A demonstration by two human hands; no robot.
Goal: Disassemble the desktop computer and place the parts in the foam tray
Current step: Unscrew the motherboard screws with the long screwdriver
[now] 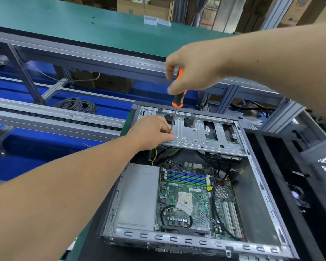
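An open desktop computer case (196, 185) lies on its side on a green bench (87, 240), seen from above by the person working on it. The right hand (194, 70) reaches in from the upper right and grips the orange and black handle of a screwdriver (177, 98), fingers wrapped round it, holding the tool nearly upright. Its thin metal shaft runs down to the left end of a silver drive bracket (201, 134) that spans the far part of the case. The left hand (151, 132) comes in from the lower left, its fingers curled together and pinching the lower shaft just above the bracket, with the thumb resting against the bracket's near edge. The tip itself is hidden behind the fingers. Inside the case, nearer the viewer, a grey power supply box (137, 196) sits on the left, and just beside it on the right is a green motherboard (192, 196) with blue and green memory slots, an uncovered processor socket and black cables. To the right of the case stands a black foam tray (282, 176); what it holds cannot be made out. Beyond the bench are grey metal rails (83, 57), a blue surface below them with a coil of grey wire (76, 104), a raised green table, and cardboard boxes in the far background.
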